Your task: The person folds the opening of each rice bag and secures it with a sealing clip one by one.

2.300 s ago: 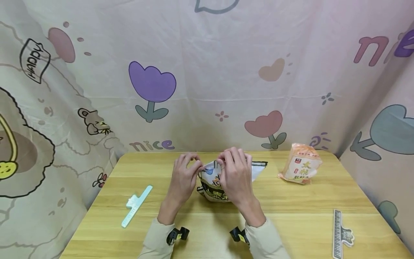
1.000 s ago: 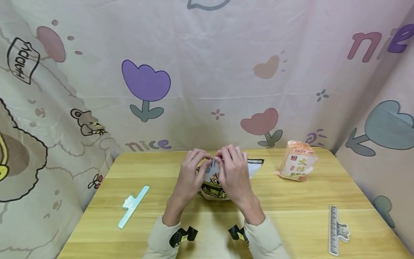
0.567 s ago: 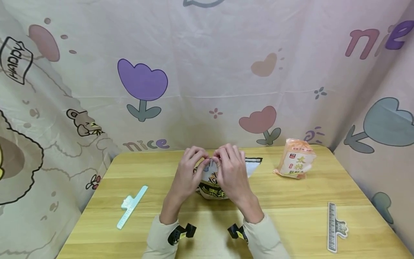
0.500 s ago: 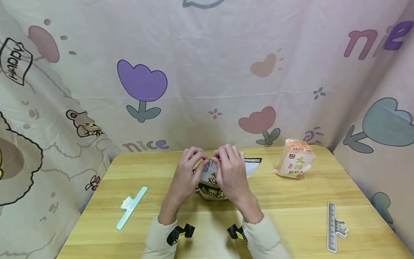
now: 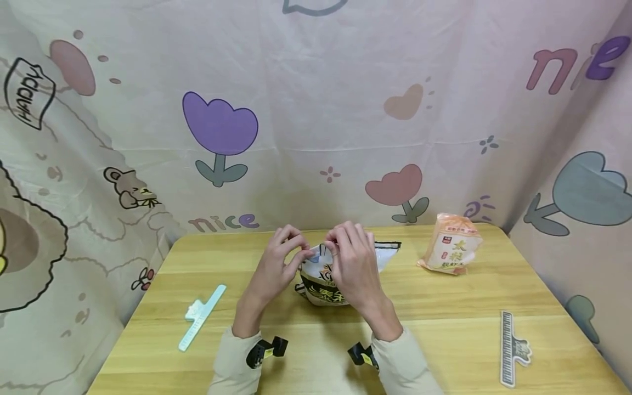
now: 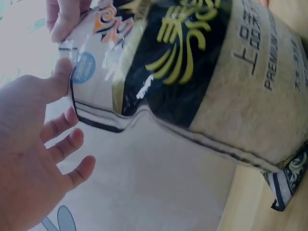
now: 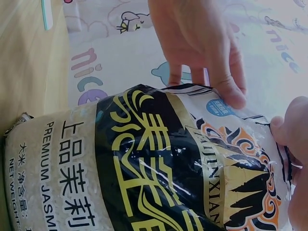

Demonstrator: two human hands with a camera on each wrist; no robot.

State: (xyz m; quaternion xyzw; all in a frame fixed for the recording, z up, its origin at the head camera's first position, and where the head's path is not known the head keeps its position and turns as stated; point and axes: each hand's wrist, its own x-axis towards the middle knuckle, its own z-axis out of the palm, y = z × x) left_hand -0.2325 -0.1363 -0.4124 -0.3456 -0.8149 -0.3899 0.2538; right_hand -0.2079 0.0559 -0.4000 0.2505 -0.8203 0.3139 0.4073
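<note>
A clear plastic bag of jasmine rice (image 5: 323, 291) with a black and gold label stands on the table in front of me. My left hand (image 5: 276, 266) pinches the upper left corner of the bag between thumb and forefinger. In the left wrist view its other fingers (image 6: 72, 139) hang loose, off the bag. Close by, my right hand (image 5: 353, 263) pinches the top edge near the middle and covers part of the front. To the right of that hand, the white top of the bag sticks out with a black-lined edge.
On the wooden table (image 5: 419, 334), a mint-green bag clip (image 5: 199, 318) lies at left and a grey-white bag clip (image 5: 507, 348) at right. An orange and white package (image 5: 451, 247) stands at the back right. A printed cloth (image 5: 306, 109) hangs behind.
My two hands first came together at the bag's top edge. Since half a second ago the left hand has moved left to the corner, while the right has stayed on the edge.
</note>
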